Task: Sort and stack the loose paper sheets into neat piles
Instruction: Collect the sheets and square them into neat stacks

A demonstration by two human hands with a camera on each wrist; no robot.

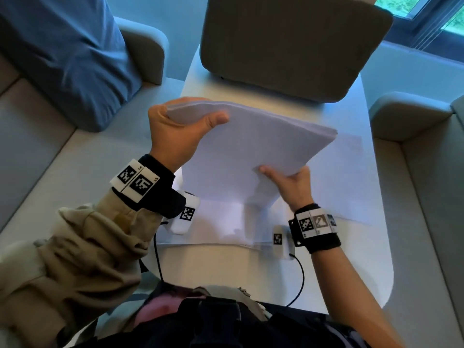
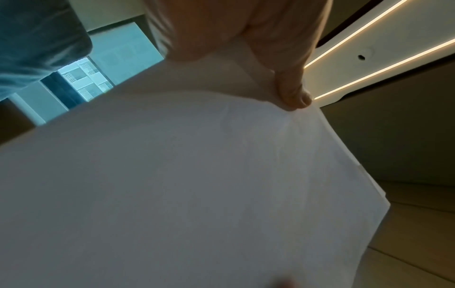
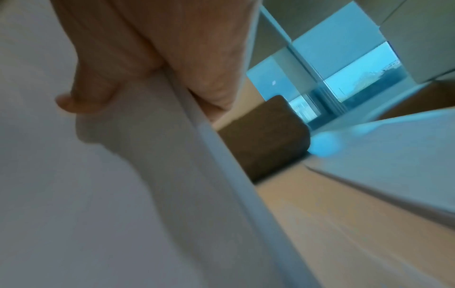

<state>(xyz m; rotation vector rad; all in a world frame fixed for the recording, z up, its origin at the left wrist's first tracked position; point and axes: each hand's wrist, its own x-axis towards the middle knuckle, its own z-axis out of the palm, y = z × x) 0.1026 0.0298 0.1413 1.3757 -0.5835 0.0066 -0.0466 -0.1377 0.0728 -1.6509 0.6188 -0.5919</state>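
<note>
A thick stack of white paper sheets (image 1: 251, 141) is held tilted above the white table (image 1: 226, 267). My left hand (image 1: 180, 129) grips its far left corner, thumb on top and fingers underneath. My right hand (image 1: 288, 182) pinches the near right edge, thumb on top. In the left wrist view the stack (image 2: 197, 185) fills the frame beneath my left hand (image 2: 270, 58). In the blurred right wrist view my right hand (image 3: 152, 64) clamps the stack's edge (image 3: 216, 152). More loose sheets (image 1: 346, 182) lie flat on the table under the stack.
A brown-grey padded chair back (image 1: 288, 43) stands at the table's far end. Grey sofa seats flank the table, with a blue cushion (image 1: 67, 59) on the left one. A black cable (image 1: 300, 280) runs across the table's near edge. A window (image 1: 426, 11) is at the top right.
</note>
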